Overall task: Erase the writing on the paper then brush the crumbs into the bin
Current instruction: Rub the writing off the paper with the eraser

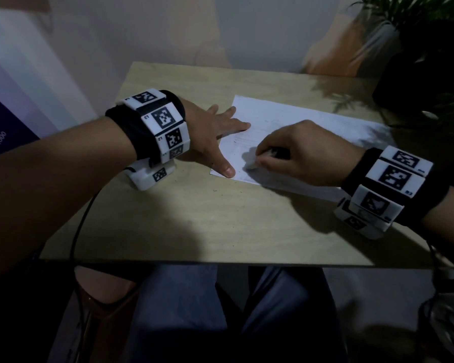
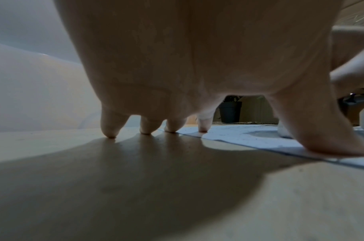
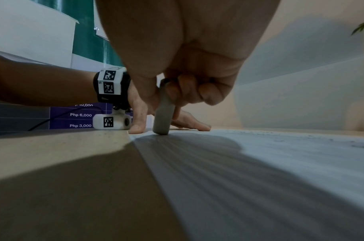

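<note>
Tabletop: wood. Purple chart: reads "Php 6,000", "Php 3,000". Paper: on tabletop, faint lines. Left hand: grip open flat, fingers splayed, pressing paper's edge. Right hand: grip curled round eraser, tip on paper.

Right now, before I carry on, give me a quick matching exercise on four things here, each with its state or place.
Things:
1. left hand
2. right hand
3. eraser
4. plant

States or places:
A. tip down on the paper
B. far right corner of the table
C. spread flat, pinning the paper's left edge
D. curled round a small stick

Pairs: 1-C, 2-D, 3-A, 4-B
</note>
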Available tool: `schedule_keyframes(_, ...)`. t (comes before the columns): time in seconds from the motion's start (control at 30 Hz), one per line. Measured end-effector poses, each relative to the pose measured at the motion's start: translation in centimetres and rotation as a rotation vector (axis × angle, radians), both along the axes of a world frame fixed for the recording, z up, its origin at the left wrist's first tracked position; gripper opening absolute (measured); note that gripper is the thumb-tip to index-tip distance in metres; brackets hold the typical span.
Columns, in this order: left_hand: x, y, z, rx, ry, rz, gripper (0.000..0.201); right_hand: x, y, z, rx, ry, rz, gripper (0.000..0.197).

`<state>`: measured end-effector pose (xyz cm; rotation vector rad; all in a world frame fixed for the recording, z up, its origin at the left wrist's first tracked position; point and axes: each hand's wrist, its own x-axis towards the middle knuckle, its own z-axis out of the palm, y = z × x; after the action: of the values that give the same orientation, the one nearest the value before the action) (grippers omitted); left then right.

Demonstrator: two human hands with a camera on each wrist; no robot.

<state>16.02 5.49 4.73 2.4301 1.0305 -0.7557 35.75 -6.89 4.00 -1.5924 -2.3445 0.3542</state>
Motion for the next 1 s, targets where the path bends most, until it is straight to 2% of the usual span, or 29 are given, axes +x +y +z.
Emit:
schedule_keyframes(0.13,0.0,0.0,-0.1,-0.003,0.0,0.005,0.136,-0.2,-0.3,0.2,-0.123,0.08,0.027,0.044)
schedule_keyframes(0.33,-0.1,-0.1,0.0,-0.003,-0.01,0.005,0.134,0.2,0.4,-0.2,0.047,-0.038,-0.039,0.048)
schedule_keyframes(0.5,-0.2,-0.3,-0.1,0.009,-0.018,0.013,0.136,-0.1,-0.2,0.2,-0.107,0.061,0.02,0.038)
schedule_keyframes(0.6,-0.2,-0.1,-0.1,0.002,-0.018,0.009,0.137,0.3,0.5,-0.1,-0.013,0.014,-0.047,0.037)
schedule_keyframes(0.7,-0.1,-0.1,-0.1,-0.002,-0.014,0.003,0.137,0.4,0.5,-0.1,0.047,-0.037,-0.058,0.045)
schedule_keyframes(0.83,-0.1,-0.2,0.1,-0.009,-0.005,0.004,0.138,-0.1,-0.3,0.4,-0.117,0.068,0.035,0.042)
schedule_keyframes(1.0,0.0,0.0,0.2,-0.013,0.004,-0.005,0.14,0.5,0.7,-0.2,0.057,-0.038,-0.07,0.05)
